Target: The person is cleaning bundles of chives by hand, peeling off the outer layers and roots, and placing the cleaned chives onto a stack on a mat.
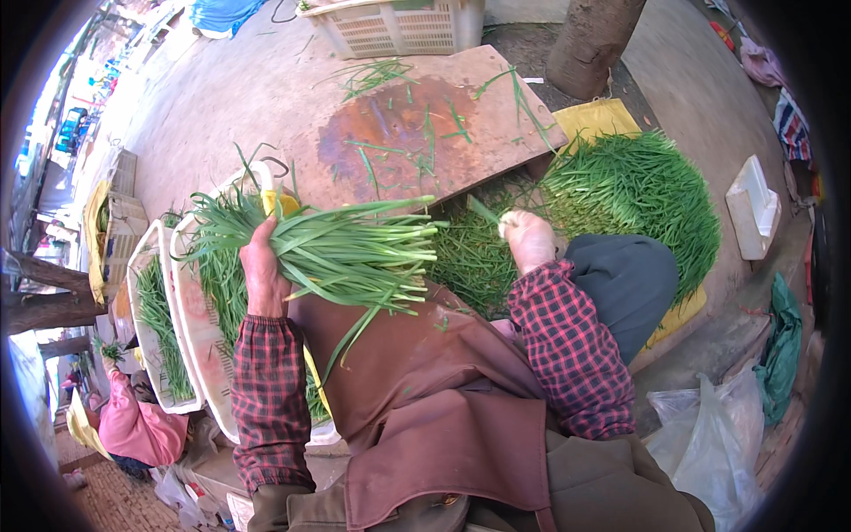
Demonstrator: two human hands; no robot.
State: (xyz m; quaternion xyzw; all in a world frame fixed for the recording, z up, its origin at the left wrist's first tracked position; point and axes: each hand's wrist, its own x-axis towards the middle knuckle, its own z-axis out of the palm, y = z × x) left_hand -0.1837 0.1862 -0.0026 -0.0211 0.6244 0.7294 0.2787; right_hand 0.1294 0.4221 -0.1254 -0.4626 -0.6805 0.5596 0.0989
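My left hand is closed around a thick bunch of garlic chives, its pale stem ends pointing right and its leaves drooping past my wrist side. Over the loose green trimmings my right hand is raised, its fingers pinched on a short piece of green leaf. A brown apron covers my lap below the bunch. Beside my right knee lies a large heap of chives on a yellow sack.
A stained board with scattered leaves lies ahead, near a tree trunk. White plastic crates holding chives stand at left; another crate is beyond the board. A person in pink sits at lower left. Plastic bags lie at right.
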